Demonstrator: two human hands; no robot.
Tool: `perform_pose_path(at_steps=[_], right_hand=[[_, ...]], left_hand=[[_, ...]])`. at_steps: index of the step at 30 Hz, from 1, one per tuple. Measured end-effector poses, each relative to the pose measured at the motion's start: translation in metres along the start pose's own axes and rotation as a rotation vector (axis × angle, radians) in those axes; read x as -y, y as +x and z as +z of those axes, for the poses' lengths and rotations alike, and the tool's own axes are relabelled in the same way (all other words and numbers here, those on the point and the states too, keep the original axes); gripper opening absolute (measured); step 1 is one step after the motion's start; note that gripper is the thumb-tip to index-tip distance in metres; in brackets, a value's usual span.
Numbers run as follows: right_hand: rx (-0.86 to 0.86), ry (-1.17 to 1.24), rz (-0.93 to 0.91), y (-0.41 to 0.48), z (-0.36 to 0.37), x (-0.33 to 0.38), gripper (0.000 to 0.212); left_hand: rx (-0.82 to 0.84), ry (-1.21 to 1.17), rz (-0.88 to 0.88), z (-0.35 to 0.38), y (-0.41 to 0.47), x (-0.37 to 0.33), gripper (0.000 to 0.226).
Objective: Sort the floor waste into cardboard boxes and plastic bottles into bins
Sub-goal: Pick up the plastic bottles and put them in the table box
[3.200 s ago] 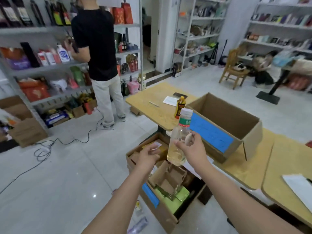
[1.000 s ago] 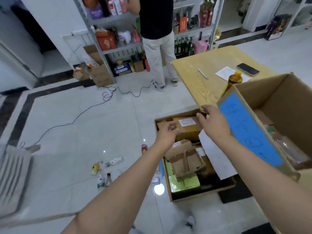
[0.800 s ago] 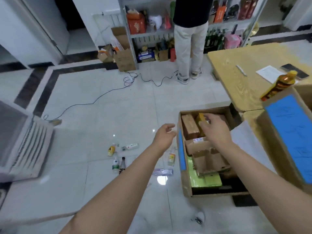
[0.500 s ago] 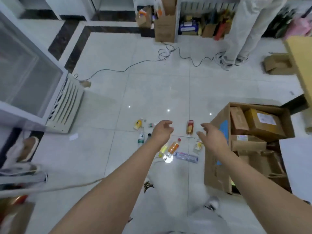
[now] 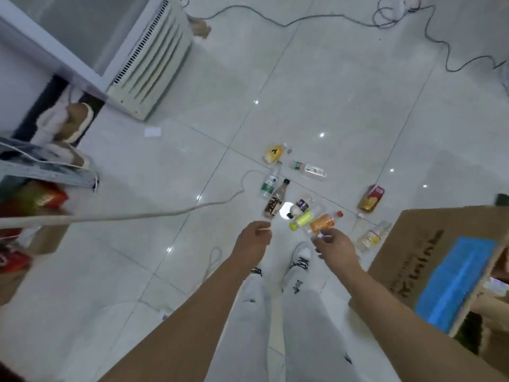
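Two empty hands: our left hand (image 5: 254, 235) and right hand (image 5: 333, 244), its bottle now binned, reach loosely open toward bottles (image 5: 322, 223) at centre frame.

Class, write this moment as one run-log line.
phase: reaching down to bottles; left hand: empty; right hand: empty, near orange bottle; cardboard box: at right
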State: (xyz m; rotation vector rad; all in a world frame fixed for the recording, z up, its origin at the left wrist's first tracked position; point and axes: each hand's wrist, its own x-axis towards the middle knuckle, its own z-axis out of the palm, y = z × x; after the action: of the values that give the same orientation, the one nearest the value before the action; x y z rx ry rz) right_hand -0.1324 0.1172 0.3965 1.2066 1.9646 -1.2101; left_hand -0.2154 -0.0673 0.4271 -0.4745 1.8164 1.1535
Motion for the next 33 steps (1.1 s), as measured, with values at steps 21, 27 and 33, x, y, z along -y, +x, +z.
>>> perform_pose_path(at_steps=[21, 27, 33], right_hand=[[-0.127, -0.252, 0.004, 0.478, 0.329, -0.088, 0.096], [-0.111, 0.070, 0.210, 0.497, 0.342, -0.085, 0.108], [-0.004, 0.171, 0.189, 0.418, 0.307, -0.095, 0.085]], left_hand=[[-0.150, -0.366, -0.217, 0.027, 0.477, 0.233, 0.024], [-0.125, -0.339, -0.231, 0.027, 0.488, 0.253, 0.029], [-0.091, -0.299, -0.263, 0.029, 0.427, 0.223, 0.029]])
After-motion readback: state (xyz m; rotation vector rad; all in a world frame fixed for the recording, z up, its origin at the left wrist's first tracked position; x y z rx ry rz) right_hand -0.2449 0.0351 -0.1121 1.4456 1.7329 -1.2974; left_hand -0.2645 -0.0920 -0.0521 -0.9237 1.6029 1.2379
